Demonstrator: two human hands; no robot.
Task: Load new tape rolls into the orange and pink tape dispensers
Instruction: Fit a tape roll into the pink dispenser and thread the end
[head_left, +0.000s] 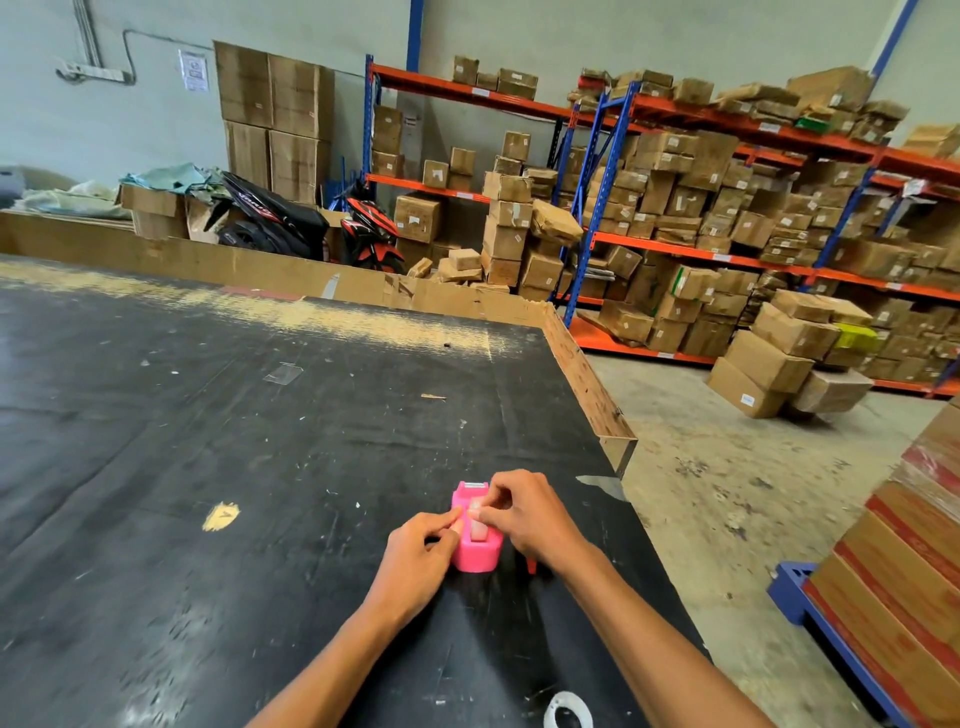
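The pink tape dispenser (475, 553) stands on the black table (234, 467), its metal cutter end pointing away from me. A pale tape roll (478, 531) sits in its open top. My left hand (421, 558) presses against the dispenser's left side, fingertips at the roll. My right hand (527, 514) reaches over the right side and pinches at the tape on top. A small orange-red part (531, 565), possibly the orange dispenser, peeks out under my right wrist and is mostly hidden.
A white tape ring (567, 709) lies at the table's near edge. The table's right edge (618, 452) drops to the concrete floor. Stacked cartons on a blue pallet (904, 582) stand at right. Shelves of boxes and two scooters (311, 223) are behind.
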